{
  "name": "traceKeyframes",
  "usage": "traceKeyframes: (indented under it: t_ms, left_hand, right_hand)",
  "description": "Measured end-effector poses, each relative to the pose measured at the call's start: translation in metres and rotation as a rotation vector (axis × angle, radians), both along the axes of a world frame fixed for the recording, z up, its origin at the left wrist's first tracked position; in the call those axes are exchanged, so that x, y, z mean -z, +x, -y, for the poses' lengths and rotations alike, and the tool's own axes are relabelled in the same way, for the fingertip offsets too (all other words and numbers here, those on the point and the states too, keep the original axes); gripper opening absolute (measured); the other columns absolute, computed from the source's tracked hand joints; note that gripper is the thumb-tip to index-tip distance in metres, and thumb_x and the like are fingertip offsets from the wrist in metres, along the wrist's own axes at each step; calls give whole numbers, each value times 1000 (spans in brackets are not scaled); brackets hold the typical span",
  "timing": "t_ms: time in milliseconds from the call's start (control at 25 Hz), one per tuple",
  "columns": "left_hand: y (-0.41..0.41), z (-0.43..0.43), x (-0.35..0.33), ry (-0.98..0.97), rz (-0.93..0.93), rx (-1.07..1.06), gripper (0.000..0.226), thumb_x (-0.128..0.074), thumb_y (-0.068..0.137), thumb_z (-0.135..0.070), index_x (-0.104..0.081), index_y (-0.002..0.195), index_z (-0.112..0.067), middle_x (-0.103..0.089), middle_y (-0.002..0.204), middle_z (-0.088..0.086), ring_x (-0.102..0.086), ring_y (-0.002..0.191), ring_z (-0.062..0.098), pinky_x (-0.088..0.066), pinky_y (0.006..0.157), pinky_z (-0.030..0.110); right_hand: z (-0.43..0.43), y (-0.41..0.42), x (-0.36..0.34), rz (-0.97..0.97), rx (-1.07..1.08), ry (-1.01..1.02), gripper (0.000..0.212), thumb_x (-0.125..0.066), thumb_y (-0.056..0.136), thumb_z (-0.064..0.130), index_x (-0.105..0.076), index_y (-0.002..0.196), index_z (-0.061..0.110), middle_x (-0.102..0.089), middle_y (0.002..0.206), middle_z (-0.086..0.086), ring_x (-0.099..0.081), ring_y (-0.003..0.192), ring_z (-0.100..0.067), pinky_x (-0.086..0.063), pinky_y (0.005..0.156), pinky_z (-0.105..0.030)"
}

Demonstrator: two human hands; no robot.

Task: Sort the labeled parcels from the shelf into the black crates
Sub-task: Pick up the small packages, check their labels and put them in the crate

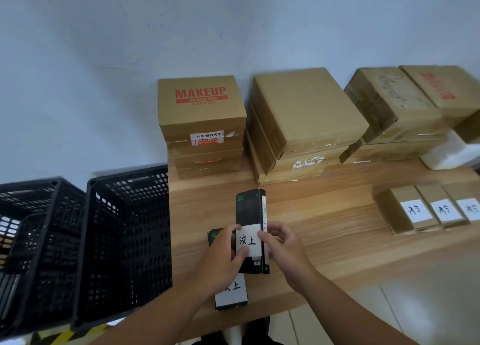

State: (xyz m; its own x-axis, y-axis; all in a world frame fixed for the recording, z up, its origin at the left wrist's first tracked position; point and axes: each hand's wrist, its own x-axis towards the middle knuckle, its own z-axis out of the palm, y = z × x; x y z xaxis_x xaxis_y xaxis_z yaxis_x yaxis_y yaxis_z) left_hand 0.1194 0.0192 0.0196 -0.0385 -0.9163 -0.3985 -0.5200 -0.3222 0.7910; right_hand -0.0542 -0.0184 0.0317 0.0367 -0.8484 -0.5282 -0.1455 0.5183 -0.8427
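Note:
A long black parcel with a white handwritten label is held above the wooden shelf top. My left hand grips its left edge, thumb on the label. My right hand pinches its right edge. A second black parcel with the same kind of label lies flat on the wood beneath my left hand, partly hidden. Two black lattice crates stand to the left, the nearer crate beside the shelf and the farther crate beyond it. Three small brown labeled parcels lie in a row at the right.
Stacks of brown cardboard boxes line the wall: a MAKEUP box stack, a plain stack and another stack at the right. A white foam piece sits at the far right. Yellow-black floor tape shows below the crates.

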Motion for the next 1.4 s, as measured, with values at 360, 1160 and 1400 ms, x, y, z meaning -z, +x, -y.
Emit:
traceKeyframes:
  t_ms: [360,1160,1400]
  left_hand:
    - [9,-3,-17,70,-293,-157,64,-72,82,-63,-43,132,-35,-66,116,-12,-69,94,-2,-63,79,32]
    - [-20,-53,-33,137,-354,-894,19,-46,107,-27,-62,115,-34,-76,99,-9,-73,89,12,-61,84,49]
    - [-4,-145,-31,139,252,-1011,33,-50,98,-56,-53,127,-41,-61,113,-24,-60,98,-2,-51,87,31]
  right_hand:
    - [0,13,-10,90,-192,-11,28,-52,106,21,-73,125,27,-77,115,6,-72,108,-11,-59,94,-34]
    - [49,1,13,221,-662,143,29,-74,92,9,-71,121,13,-77,115,-5,-76,102,-26,-62,88,-49]
    - [23,48,15,167,-771,45,23,-75,91,3,-73,109,18,-77,111,0,-77,98,-21,-65,75,-36]
